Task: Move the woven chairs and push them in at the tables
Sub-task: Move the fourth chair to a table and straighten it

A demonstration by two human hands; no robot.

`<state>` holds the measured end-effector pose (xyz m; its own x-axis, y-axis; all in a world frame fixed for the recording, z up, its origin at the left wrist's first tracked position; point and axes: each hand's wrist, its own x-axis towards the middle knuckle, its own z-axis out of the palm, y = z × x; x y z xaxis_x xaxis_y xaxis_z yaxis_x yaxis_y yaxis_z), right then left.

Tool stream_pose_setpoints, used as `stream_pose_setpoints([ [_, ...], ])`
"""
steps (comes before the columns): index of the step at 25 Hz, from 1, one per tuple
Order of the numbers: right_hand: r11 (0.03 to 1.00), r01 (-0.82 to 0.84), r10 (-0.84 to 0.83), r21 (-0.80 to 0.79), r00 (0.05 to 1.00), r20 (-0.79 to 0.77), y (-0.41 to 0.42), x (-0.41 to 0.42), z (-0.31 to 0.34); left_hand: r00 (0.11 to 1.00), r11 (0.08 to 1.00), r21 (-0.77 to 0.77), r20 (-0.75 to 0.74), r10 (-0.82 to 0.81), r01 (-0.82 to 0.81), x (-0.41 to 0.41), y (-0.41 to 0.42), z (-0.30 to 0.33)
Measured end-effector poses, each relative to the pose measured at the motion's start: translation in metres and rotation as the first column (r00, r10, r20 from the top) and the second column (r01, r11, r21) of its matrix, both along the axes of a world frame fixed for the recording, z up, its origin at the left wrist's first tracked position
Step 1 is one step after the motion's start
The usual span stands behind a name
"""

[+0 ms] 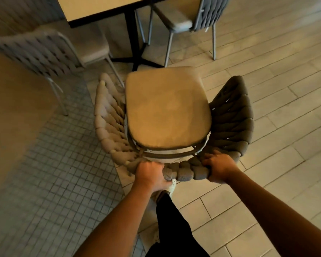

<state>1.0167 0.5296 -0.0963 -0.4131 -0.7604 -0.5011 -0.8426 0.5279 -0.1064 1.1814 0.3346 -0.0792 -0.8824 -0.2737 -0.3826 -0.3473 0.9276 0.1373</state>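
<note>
Both hands are clamped on the woven back rim of the chair (pixel 167 112), seen from right above. Left hand (pixel 150 174) is curled in a fist around the braided rope at the rear left, right hand (pixel 218 168) wrapped around it at the rear right, fingers tucked into the weave. The tan cushion (pixel 167 108) faces up, and the woven sides flare out on both sides of it. The chair sits right where the small square tiles (pixel 50 173) on the left meet the long plank tiles (pixel 278 101) on the right.

Ahead is the desk (pixel 100 10) with its black post (pixel 132 34); the chair's front edge is near the base but not under the top. Two more woven chairs are at that desk: one on the left (pixel 41 52), one on the right (pixel 198 17). A dark trouser leg (pixel 170 219) and a light shoe (pixel 171 185) show between the arms.
</note>
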Motion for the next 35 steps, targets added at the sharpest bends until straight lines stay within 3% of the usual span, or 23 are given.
stream_pose_setpoints([
  [10, 0.988, -0.151, 0.151, -0.019, 0.989, 0.004, -0.016, -0.042, 0.003, 0.995, 0.996, 0.018, 0.028, 0.091, -0.092, -0.028, -0.003, -0.002],
  [26, 0.952, -0.291, 0.292, -0.096, 0.956, -0.007, -0.103, -0.25, 0.005, 0.961, 0.961, -0.03, -0.037, 0.274, -0.276, -0.208, -0.058, -0.013],
  [35, 0.936, -0.342, 0.339, -0.089, 0.94, -0.043, -0.119, -0.313, 0.004, 0.951, 0.953, 0.004, -0.056, 0.304, -0.304, -0.258, -0.06, -0.011],
])
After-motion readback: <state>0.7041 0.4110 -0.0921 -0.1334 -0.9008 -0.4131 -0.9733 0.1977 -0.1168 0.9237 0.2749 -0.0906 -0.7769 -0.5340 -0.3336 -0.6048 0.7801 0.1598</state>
